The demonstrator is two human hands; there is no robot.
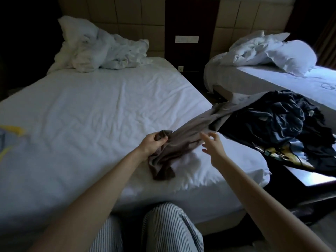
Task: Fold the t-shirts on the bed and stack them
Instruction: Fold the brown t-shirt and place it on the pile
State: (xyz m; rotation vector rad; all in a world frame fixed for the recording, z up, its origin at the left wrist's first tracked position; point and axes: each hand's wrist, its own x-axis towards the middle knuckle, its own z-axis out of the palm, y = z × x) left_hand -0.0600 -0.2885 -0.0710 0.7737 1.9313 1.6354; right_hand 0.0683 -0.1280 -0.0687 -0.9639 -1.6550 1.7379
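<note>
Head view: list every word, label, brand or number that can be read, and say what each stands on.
None can be read.
White wall panel: marks too small to read.
Dark t-shirt: a printed picture, no legible letters.
Yellow and grey item at the left edge: blurred.

Dim room. Beige padded wall panels [127, 15], with a dark wood panel [190, 17] and switch plate [187, 39] between them. White bed [91, 99] left, rumpled duvet [101, 50] at its head. Second bed [272, 77] right. Daylight from the right glares off a glossy dark bench [316, 176].
</note>
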